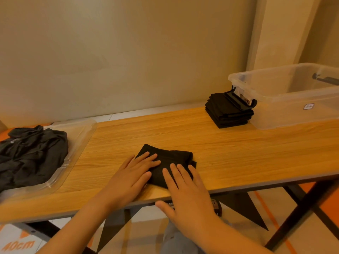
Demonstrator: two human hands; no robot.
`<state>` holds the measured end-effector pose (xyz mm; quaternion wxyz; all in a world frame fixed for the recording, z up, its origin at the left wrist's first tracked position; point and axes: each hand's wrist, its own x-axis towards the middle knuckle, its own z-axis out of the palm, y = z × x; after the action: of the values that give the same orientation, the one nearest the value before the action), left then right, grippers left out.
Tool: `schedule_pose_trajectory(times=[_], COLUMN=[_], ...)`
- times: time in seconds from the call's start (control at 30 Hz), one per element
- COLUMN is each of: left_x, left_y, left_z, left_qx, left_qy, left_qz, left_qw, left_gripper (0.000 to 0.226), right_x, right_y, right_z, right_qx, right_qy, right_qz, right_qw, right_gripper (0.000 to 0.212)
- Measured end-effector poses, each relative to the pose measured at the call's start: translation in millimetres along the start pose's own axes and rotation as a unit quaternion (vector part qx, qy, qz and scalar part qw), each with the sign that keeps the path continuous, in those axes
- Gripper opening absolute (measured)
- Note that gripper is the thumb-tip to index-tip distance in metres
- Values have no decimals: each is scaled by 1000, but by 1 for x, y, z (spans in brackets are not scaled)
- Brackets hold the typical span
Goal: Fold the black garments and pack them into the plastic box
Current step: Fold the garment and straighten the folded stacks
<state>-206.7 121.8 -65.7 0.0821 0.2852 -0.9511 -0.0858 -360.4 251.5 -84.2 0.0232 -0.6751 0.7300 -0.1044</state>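
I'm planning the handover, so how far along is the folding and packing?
Done: a stack of folded garments sits beside the plastic box, though no garment shows inside it. In hand: the left hand and right hand press flat on a folded garment on the table. Remaining: a pile of unfolded garments on the clear tray, then all the packing.

A plain beige wall (110, 52) is seen behind a wood-grain counter (183, 136) carried on dark legs (297, 217); the pale floor (282, 202) (orange-striped) is lit warmly.

Bare tabletop (183, 131) between folded stack (228, 114) and hands.
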Motion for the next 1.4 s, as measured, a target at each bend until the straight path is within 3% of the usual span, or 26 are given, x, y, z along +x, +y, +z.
schedule_pose_trajectory(times=[0.1, 0.17, 0.33, 0.43, 0.5, 0.6, 0.73, 0.87, 0.97, 1.07, 1.23, 1.4], left_x=[7, 16, 40, 39, 28, 3, -9, -13, -20, -16, 12, 14], left_y=[-6, -11, -25, -17, -2, 17, 15, 24, 43, 72, 59, 39], left_z=[0, -2, -7, -9, -13, -15, -4, 12, 16, 13, -4, 0], left_qx=[20, 32, 60, 28, -33, -103, -73, -84, -48, -28, -14, 20], left_qy=[1, 8, 25, 51, 72, 44, 12, 26, 74, 63, 51, -7], left_qz=[0, -8, -44, -49, -52, -31, -13, -45, -79, -68, -67, -84], left_qw=[1000, 999, 997, 997, 995, 993, 997, 995, 993, 995, 996, 996], left_gripper=[54, 56, 51, 45, 44, 47, 58, 62, 68, 72, 76, 84], right_x=[-3, -1, -1, -3, 1, 10, 16, 7, 13, 25, 55, 37], right_y=[-16, -22, -19, -2, 20, 59, 50, 19, 34, 54, 79, 33], right_z=[-9, -9, -4, -12, -18, -26, -30, -16, -25, -45, -67, -38], right_qx=[-17, -51, 21, 54, 77, 91, 83, 25, 4, -29, -97, -73], right_qy=[2, -21, 20, 15, 78, 123, 104, 74, 100, 80, 60, 107], right_qz=[11, -28, -43, -54, -58, -38, -92, -154, -138, -102, 23, 20], right_qw=[1000, 998, 999, 997, 992, 987, 987, 985, 985, 991, 993, 991], right_gripper=[78, 78, 66, 63, 62, 60, 51, 44, 45, 57, 47, 35])
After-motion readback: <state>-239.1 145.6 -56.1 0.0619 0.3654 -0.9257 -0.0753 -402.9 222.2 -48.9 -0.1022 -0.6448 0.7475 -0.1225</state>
